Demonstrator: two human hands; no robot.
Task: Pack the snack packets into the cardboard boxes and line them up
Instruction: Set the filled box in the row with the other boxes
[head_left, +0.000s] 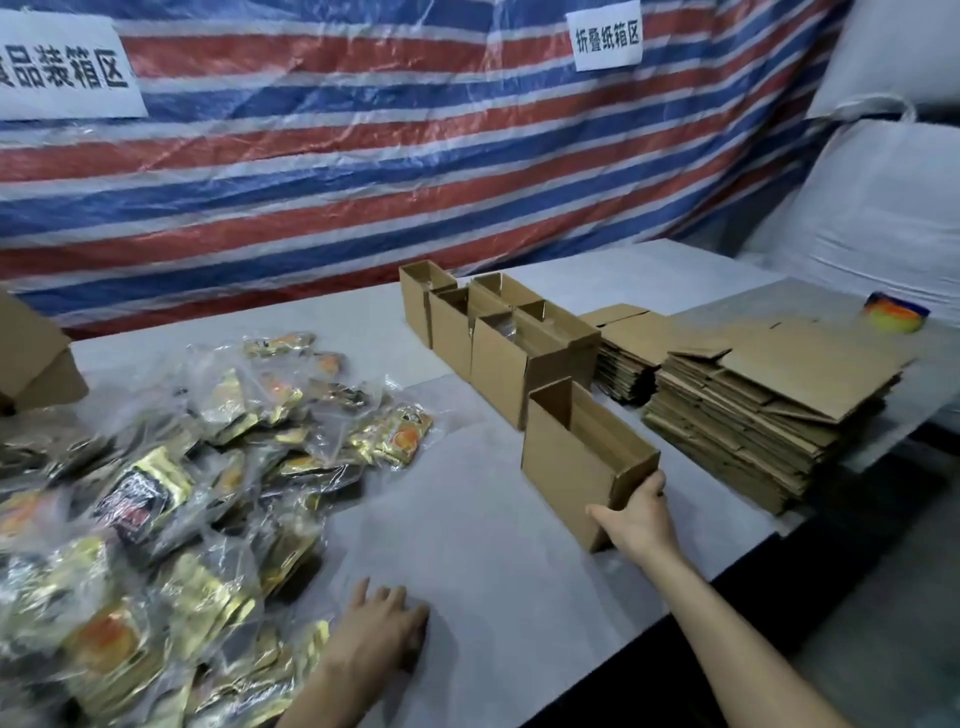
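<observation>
At the left edge a brown cardboard carton (31, 364) is cut off by the frame, so its contents cannot be seen. Beside it lies a loose heap of gold-and-black snack packets in clear plastic bags (156, 493), spread over the white-covered table (467, 545), probably so they are easy to reach. The nearer packets are blurred and their print is unreadable.

The left hand (382, 634) lies flat on the table just beside the heap, fingers spread and holding nothing. It seems to be bracing the person.

Further back stands a tight row of small open brown cardboard boxes (498, 343), touching one another. Whether they already hold packets is hard to tell, as only a dim glint shows inside one.

In front of that row, a little apart, an open-topped brown cardboard box (571, 457) sits empty as far as its interior shows. The right hand (636, 519) grips its near end, fingers hooked over the rim and thumb on the side wall, a hold suited to sliding it towards the packets.

To the right are stacks of flattened brown cardboard blanks (753, 415), and beyond them a multicoloured roll (896, 310), perhaps tape.
</observation>
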